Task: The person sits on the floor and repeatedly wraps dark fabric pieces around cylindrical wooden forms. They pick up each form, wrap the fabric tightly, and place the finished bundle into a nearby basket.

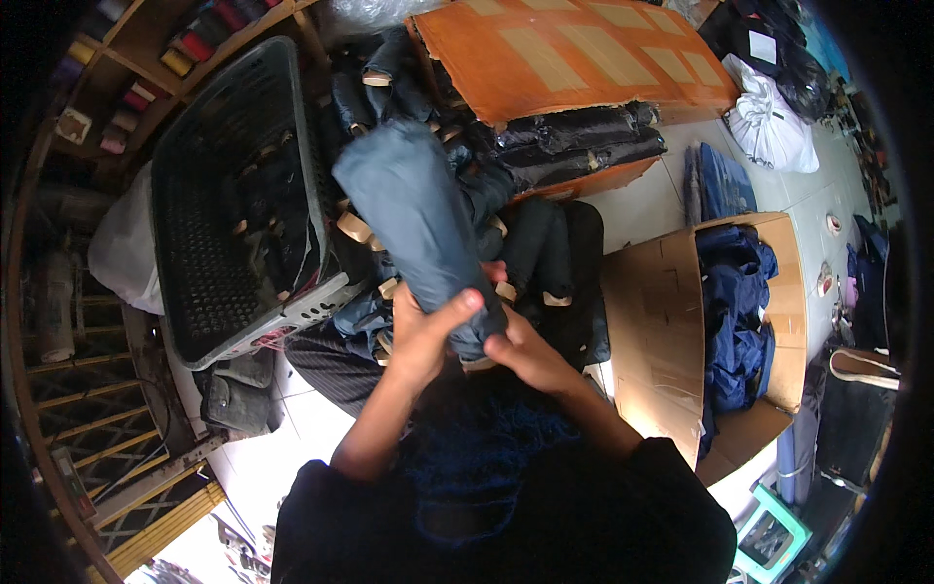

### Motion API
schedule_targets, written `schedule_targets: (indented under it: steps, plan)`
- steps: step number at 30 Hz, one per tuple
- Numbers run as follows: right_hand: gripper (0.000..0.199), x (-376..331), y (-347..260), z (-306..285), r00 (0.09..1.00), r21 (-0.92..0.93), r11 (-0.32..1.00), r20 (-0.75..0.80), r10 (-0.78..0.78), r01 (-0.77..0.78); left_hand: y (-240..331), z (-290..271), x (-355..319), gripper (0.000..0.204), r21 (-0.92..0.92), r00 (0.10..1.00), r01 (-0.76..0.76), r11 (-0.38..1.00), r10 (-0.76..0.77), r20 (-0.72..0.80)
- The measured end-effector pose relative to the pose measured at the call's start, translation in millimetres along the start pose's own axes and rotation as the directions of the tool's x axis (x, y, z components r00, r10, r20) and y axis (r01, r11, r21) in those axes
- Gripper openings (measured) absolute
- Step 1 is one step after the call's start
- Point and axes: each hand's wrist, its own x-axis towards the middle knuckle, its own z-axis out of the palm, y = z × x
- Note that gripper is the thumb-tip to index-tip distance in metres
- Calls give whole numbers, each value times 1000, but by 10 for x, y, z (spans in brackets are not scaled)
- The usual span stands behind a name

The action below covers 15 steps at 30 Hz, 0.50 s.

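Observation:
A rolled blue-grey cloth bundle (413, 209) slants up and away in front of my chest, its far end slightly blurred. My left hand (423, 331) is closed round its near part, thumb across the top. My right hand (530, 350) grips the near end from the right, and some of its fingers are hidden behind the cloth. Beyond and below lie several similar dark rolls (538, 248) with tan pieces at their ends. One tan piece (352, 227) shows just left of the held bundle.
A black plastic basket (175, 195) with dark items stands left. Ahead is an orange taped carton (574, 58) above black wrapped packs (574, 146). At right, an open cardboard box (652, 341) holds navy cloth (736, 321). A white sack (773, 117) and green stool (793, 530) are farther right.

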Motion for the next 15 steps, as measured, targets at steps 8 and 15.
schedule_targets:
  steps: [8,15]
  plan:
    - [34,-95,-79,221,956,-101,979,-255,148,-178,-155,29,-105,29,-81,998,56,995,-57,-11]
    - [29,-6,-286,375,932,-92,957,-268,244,-277,-316,-119,-283,49,-117,1000,-28,993,26,-17]
